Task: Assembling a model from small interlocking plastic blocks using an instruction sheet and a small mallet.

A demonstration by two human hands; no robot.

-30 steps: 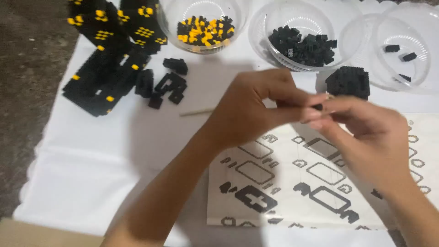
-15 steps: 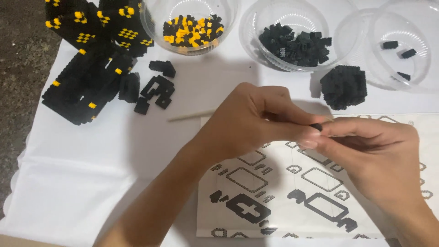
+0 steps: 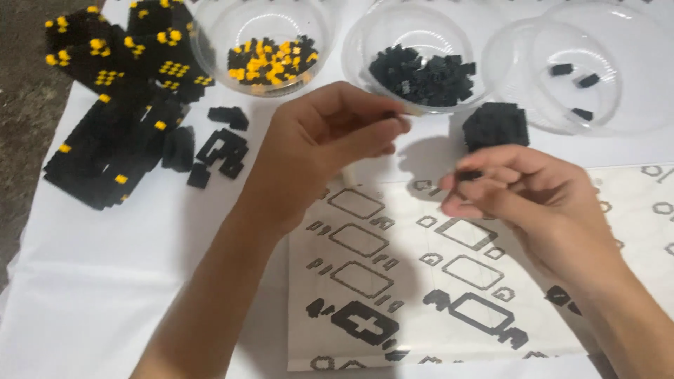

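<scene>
Left hand (image 3: 326,144) pinches perhaps a tiny black piece; right hand (image 3: 523,193) curls, pinching a small black brick (image 3: 469,175).

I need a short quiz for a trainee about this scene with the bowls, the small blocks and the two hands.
1. True or false: the left hand and right hand touch each other.
2. Which bowl holds yellow and black blocks: A left bowl, B middle bowl, C right bowl?
3. What lies under the right hand?

Key
1. False; they are apart.
2. A.
3. A printed instruction sheet.
</scene>
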